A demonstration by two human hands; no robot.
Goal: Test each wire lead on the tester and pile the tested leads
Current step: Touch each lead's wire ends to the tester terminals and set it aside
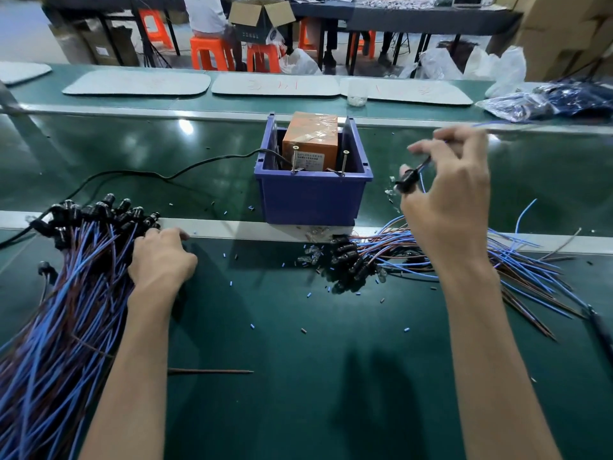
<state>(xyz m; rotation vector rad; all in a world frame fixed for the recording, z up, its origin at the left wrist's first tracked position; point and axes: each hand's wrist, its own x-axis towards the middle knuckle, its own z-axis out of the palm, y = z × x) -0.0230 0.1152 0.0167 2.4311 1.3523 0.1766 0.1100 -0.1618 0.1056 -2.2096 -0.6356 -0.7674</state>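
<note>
The tester [310,146] is an orange box wrapped in tape, standing inside a blue plastic bin [311,194] with two upright screws at its front. My right hand [447,200] is raised to the right of the bin and pinches one wire lead [409,175] with a black socket end and a blue wire. My left hand [162,257] rests on a large bundle of blue and brown leads [66,293] with black ends at the left. A second, smaller pile of leads [431,260] lies on the table below my right hand.
A black cable [132,175] runs from the bin to the left. Small blue and brown offcuts litter the green table [298,360]. One loose brown wire [212,371] lies near my left forearm. White pads and plastic bags sit on the far bench.
</note>
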